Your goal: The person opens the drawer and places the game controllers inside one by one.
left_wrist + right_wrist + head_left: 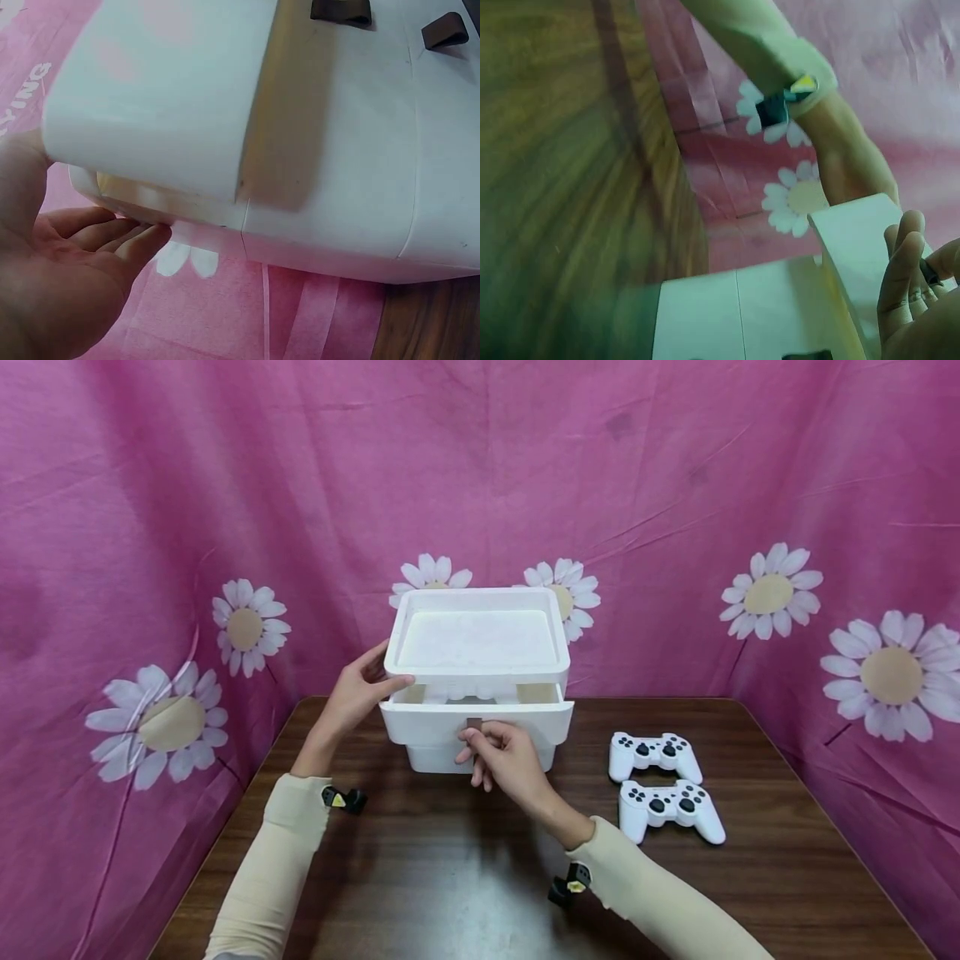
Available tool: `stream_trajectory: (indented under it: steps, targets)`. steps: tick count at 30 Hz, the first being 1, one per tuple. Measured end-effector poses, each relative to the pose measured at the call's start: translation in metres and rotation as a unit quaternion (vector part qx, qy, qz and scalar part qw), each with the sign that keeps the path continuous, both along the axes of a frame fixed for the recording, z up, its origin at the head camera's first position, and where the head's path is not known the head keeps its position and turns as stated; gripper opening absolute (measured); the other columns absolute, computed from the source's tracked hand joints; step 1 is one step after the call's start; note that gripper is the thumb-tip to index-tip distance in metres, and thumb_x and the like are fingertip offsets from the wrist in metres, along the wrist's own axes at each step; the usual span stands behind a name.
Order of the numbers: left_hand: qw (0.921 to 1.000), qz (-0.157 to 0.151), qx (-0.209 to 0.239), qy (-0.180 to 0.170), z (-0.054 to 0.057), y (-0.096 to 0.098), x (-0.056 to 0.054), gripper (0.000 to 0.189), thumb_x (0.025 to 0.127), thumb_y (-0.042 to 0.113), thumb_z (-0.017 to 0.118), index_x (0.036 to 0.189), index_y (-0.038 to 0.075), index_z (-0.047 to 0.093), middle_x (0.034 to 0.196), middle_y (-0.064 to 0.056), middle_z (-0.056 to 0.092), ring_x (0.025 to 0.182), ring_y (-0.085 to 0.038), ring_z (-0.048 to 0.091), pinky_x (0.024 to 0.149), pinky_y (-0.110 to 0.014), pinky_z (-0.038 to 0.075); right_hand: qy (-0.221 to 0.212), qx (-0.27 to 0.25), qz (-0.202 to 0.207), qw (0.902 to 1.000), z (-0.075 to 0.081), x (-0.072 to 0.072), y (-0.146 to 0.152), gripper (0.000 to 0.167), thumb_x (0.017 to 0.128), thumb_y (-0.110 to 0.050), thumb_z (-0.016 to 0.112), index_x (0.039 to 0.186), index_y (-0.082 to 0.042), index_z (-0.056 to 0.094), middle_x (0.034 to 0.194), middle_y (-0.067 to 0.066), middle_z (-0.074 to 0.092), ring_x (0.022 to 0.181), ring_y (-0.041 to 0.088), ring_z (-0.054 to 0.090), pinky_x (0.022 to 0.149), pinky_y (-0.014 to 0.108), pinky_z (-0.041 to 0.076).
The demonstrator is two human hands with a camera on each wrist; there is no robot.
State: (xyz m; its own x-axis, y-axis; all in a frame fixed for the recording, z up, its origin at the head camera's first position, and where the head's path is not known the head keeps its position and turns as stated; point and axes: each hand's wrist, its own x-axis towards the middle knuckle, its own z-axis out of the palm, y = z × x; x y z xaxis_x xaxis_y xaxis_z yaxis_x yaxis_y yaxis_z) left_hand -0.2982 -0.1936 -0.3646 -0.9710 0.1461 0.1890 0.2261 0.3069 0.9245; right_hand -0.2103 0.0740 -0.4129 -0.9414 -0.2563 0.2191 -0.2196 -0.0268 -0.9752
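Observation:
A white drawer unit (480, 679) stands on the table, its upper drawer (427, 722) partly pulled out. My right hand (510, 762) pinches the brown pull tab (930, 271) on that drawer's front between thumb and fingers. At the unit's upper left corner is my left hand (360, 693). Its fairly straight fingers (142, 244) touch the unit's side, while the thumb lies along the front under the top rim. Lower brown tabs (445, 31) show on the drawer fronts in the left wrist view. The drawer's inside is mostly hidden.
Two white game controllers, a rear one (655, 754) and a front one (670, 810), lie on the right of the dark wooden table (420, 877). A pink curtain (480, 468) with daisies hangs behind the table and along both sides.

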Motion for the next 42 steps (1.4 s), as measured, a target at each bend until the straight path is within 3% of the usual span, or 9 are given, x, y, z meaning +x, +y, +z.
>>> stream_trajectory:
  steps: [14,21,35,42]
  targets:
    - [0.9999,0.004,0.016,-0.001,-0.002,0.001,0.001,0.087,0.094,0.027,0.085,0.167,0.019,0.038,0.168,-0.009,0.046,0.148,-0.028,0.052,0.119,-0.048,0.047,-0.016,0.022,-0.029,0.9992,0.004,-0.033,-0.001,0.03,0.11,-0.016,0.061,0.114,0.01,0.074,0.088,0.019,0.081,0.048,0.009,0.061,0.044,0.028,0.051]
    - [0.9998,-0.001,0.02,0.001,-0.002,0.001,0.001,0.086,0.094,0.03,0.085,0.167,0.022,0.04,0.167,-0.006,0.046,0.149,-0.026,0.051,0.121,-0.048,0.045,-0.013,0.019,-0.028,0.9993,0.005,-0.046,0.001,0.03,0.11,-0.016,0.061,0.116,0.01,0.074,0.087,0.016,0.081,0.048,0.009,0.061,0.045,0.024,0.05]
    - [0.9995,0.0,0.03,0.001,-0.005,0.002,0.0,0.086,0.094,0.029,0.086,0.166,0.02,0.04,0.168,-0.007,0.045,0.149,-0.025,0.05,0.122,-0.045,0.045,-0.018,0.031,-0.026,0.999,0.0,-0.043,0.006,0.031,0.109,-0.02,0.063,0.119,0.009,0.071,0.095,0.018,0.082,0.05,0.01,0.065,0.046,0.026,0.051]
    - [0.9993,-0.001,0.037,-0.005,-0.004,0.002,0.001,0.088,0.093,0.03,0.086,0.167,0.021,0.038,0.169,-0.007,0.043,0.151,-0.025,0.048,0.122,-0.046,0.044,-0.068,0.056,-0.047,0.995,-0.024,-0.038,0.019,0.027,0.107,-0.014,0.064,0.122,0.006,0.072,0.098,0.022,0.081,0.051,0.011,0.066,0.045,0.025,0.05]
